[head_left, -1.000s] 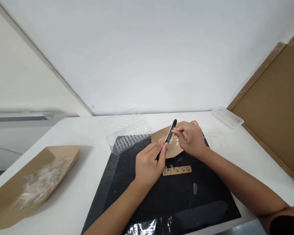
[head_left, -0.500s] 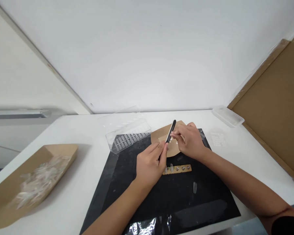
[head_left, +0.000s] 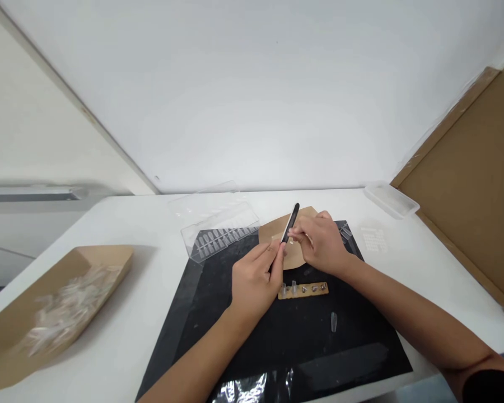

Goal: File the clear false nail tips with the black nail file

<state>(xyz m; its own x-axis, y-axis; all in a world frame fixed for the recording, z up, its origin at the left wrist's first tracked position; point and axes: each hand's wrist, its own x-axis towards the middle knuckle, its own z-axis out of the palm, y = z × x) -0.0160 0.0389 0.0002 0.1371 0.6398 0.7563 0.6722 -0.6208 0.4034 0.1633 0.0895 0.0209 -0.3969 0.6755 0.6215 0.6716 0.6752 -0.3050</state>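
Observation:
My left hand (head_left: 256,280) is closed around a black nail file (head_left: 290,223), which points up and away. My right hand (head_left: 323,243) is pinched against the file's upper part, holding something too small to make out. Both hands hover over a round brown paper piece (head_left: 277,228) with small white bits on it. Just below the hands lies a brown strip (head_left: 304,290) carrying several clear nail tips. A single clear nail tip (head_left: 334,321) rests on the black mat (head_left: 218,324).
A clear plastic box of nail tips (head_left: 220,235) with its lid sits at the mat's far left corner. A brown paper tray (head_left: 46,313) of clear pieces is at the left. A clear shallow tray (head_left: 390,200) and brown cardboard (head_left: 474,184) are at the right.
My hands and the file have shifted only slightly; the right hand's fingers moved a little along the file. The view dipped a bit.

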